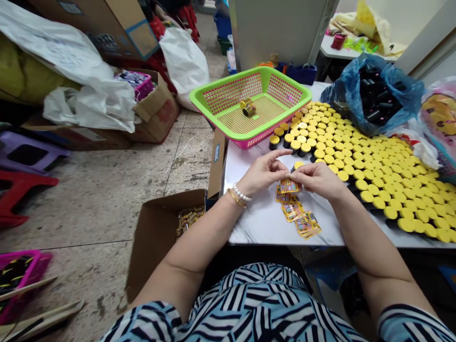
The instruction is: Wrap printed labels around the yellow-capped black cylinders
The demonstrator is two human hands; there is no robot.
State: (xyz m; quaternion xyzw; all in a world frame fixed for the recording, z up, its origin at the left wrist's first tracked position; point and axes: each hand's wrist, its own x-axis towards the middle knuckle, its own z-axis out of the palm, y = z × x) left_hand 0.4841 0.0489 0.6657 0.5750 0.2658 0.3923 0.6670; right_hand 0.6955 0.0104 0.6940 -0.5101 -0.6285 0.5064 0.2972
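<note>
My left hand [265,170] and my right hand [318,178] meet above the table's near part. Thumb and finger of each hand pinch the top edge of a small orange-and-yellow printed label [289,186]; the left index finger points outward. Below it, more printed labels [292,210] lie in an overlapping row on the white table [249,223]. A black jar with a yellow lid [297,165] stands just behind my fingers, partly hidden. Many such yellow-lidded jars [377,176] stand upright, packed together, across the right side.
A green-and-pink basket [210,111] holding a few labelled jars [248,108] sits at the table's far left. Behind the jars is a blue bag [342,90] of black containers. At my left, a cardboard box [153,237] on the floor holds many small wrapped pieces [188,218].
</note>
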